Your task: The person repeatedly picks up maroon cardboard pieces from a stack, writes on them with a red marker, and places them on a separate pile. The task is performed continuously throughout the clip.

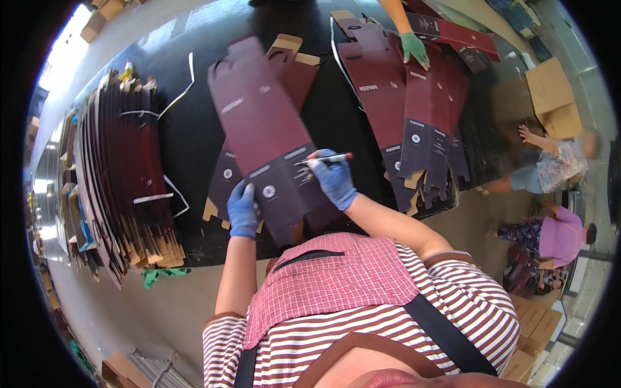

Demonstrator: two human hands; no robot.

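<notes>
A flat maroon and dark-grey carton sheet (262, 129) lies slanted in front of me, slightly blurred, its lower end near my apron. My left hand (243, 210), in a blue glove, grips its left edge near the grey end. My right hand (332, 179), also gloved in blue, is closed around a marker pen (336, 157) with a red end, its tip over the grey part of the sheet. Beneath, partly covered, are more flat cartons (302, 74). Whether the pen tip touches the sheet, I cannot tell.
At left on the black table (194, 246) stands a thick stack of folded cartons (123, 168) with white straps. Another person's green-gloved hand (414, 50) rests on a right-hand carton pile (381, 103). Brown boxes (550, 90) and two people are farther right.
</notes>
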